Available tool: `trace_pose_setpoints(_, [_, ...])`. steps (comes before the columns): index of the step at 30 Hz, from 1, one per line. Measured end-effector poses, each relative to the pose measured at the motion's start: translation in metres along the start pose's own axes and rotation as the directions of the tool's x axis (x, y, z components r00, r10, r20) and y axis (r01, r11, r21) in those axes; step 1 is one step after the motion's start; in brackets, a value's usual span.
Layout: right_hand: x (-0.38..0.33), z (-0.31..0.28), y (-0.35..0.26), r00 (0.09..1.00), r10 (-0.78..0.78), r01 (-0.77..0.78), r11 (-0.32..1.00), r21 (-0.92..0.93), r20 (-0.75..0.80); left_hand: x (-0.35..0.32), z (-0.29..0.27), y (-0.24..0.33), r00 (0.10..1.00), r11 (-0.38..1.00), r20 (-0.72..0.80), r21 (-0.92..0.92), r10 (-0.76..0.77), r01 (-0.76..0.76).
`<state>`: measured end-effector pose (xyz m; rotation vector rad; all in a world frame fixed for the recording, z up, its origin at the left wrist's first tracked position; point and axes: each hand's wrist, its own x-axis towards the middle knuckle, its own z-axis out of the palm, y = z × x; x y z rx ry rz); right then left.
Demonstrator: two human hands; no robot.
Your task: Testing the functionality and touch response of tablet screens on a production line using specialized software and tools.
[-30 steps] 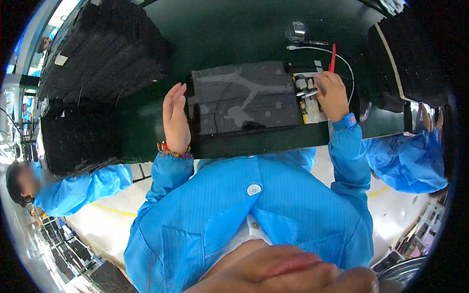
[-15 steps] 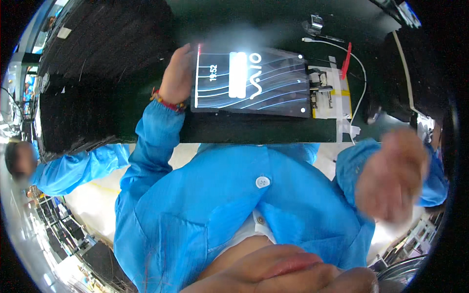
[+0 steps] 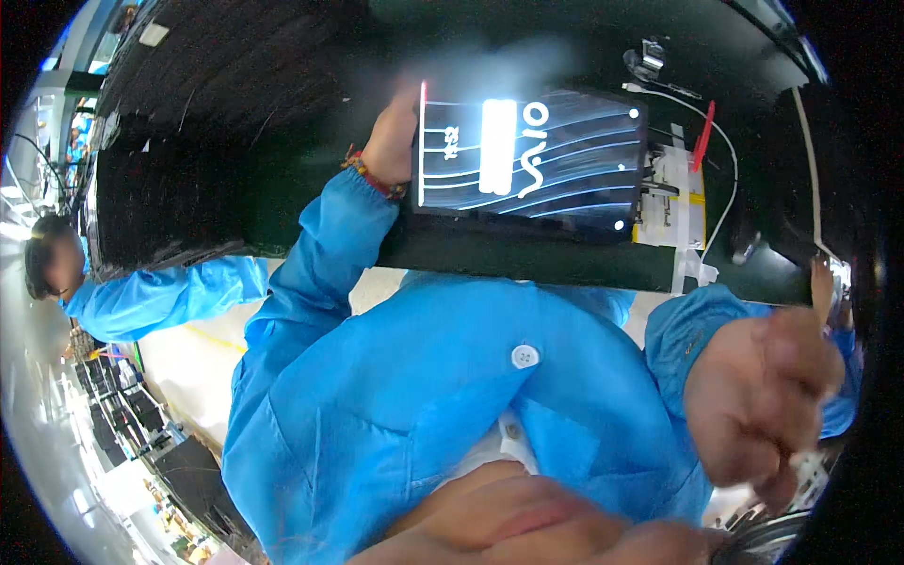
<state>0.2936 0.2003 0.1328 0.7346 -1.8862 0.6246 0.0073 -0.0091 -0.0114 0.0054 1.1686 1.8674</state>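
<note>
A lit display panel (image 3: 579, 155), dark with pale curved lines and a white block, sits over the dark workbench. At its left edge is my left hand (image 3: 391, 141), closed on the rim, its fingertips partly hidden by glare and the panel. Beside the panel's right edge lies a small circuit board assembly (image 3: 673, 202) with white and yellow tape. My right hand (image 3: 767, 395) is raised off the bench at the lower right, away from the panel. Its fingers look bent but are smeared by motion, so I cannot tell whether they hold anything.
A white cable (image 3: 730, 151) curves around the board, near a red pen-like stick (image 3: 703, 137). Farther back lies a small clear and metallic part (image 3: 648, 61). To the left, another person's blue sleeve (image 3: 179, 297) reaches along the bench edge.
My right hand has moved down in the view, still blurred. The panel and bench have shifted right in the picture as the view turned. My left hand stays at the panel's edge.
</note>
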Motion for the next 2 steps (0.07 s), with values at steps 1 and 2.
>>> trace_pose_setpoints(1, [-0.0071, -0.0066, 0.0016, 0.995, 0.072, -0.072, 0.997, -0.008, 0.073, 0.0043, -0.0049, -0.0005, 0.998, 0.999, -0.068, 0.04, 0.011, -0.008])
trace_pose_setpoints(2, [-0.0085, -0.0081, 0.0008, 0.994, 0.071, -0.071, 0.997, 0.003, 0.081, 0.0064, -0.0106, -0.0005, 0.996, 1.0, -0.085, 0.021, 0.02, -0.018])
